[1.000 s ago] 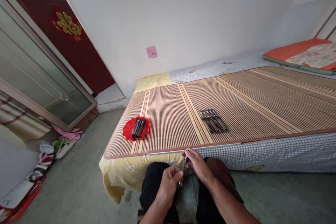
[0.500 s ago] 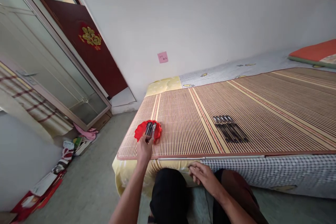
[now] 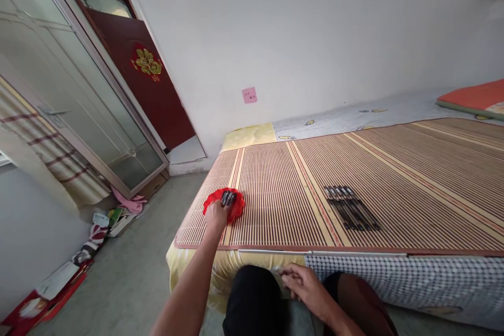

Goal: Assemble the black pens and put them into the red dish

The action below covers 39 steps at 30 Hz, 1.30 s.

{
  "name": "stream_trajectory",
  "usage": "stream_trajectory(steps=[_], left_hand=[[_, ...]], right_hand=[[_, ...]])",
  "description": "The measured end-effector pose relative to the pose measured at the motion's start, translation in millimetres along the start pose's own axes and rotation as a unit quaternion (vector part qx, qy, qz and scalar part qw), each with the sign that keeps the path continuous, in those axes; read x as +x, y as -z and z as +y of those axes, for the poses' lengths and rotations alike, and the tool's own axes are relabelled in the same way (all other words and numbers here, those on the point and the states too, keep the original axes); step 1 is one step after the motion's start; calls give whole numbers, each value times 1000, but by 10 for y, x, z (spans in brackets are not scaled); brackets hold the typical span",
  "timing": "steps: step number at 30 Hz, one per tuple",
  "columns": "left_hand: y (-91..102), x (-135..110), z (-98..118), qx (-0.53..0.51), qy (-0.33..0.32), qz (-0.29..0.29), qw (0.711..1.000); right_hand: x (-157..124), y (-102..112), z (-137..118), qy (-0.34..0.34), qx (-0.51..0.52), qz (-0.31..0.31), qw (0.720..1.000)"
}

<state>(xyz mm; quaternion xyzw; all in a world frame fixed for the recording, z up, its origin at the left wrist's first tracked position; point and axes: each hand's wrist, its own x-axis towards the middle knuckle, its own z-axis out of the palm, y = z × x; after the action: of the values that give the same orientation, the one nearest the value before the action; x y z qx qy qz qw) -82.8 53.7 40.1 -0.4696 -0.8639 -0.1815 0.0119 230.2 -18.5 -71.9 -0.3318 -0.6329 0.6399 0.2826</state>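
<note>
My left hand (image 3: 216,216) reaches out to a red scalloped plate (image 3: 238,209) near the left front corner of the bed. Its fingers are closed round the near end of a dark pen (image 3: 227,198), which lies with others in the plate. My right hand (image 3: 305,284) rests low at the bed's front edge above my knee. Its fingers are curled, and what they hold is hidden. A neat row of several dark pens (image 3: 352,206) lies on the striped bamboo mat (image 3: 413,178), to the right of the plate.
The bed has a yellow and checked sheet (image 3: 394,278) hanging over its front. An orange cushion (image 3: 472,97) lies at the far right. A glass door (image 3: 71,110) and a dark red door (image 3: 153,89) stand to the left. Clutter (image 3: 59,283) lies on the floor by the wall.
My left hand left my right hand, carried a pen up to the red plate and now sits lower over it. My right hand dropped towards my lap. The view swung left.
</note>
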Motion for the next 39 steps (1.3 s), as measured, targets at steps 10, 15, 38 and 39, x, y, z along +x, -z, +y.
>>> stream_trajectory(steps=[10,15,38,39], left_hand=[[-3,-290,-37,-19,-40,52,998],[107,-367,-18,-69,-64,78,992],[-776,-2313,454,-472,-65,-261,839],[-776,-2315,467,-473,-60,-264,839]], right_hand=[[-17,-29,17,-8,7,3,1000],[13,-51,127,-4,-7,-10,1000],[-108,701,-353,116,-334,291,889],[-78,867,-378,115,-351,324,871]])
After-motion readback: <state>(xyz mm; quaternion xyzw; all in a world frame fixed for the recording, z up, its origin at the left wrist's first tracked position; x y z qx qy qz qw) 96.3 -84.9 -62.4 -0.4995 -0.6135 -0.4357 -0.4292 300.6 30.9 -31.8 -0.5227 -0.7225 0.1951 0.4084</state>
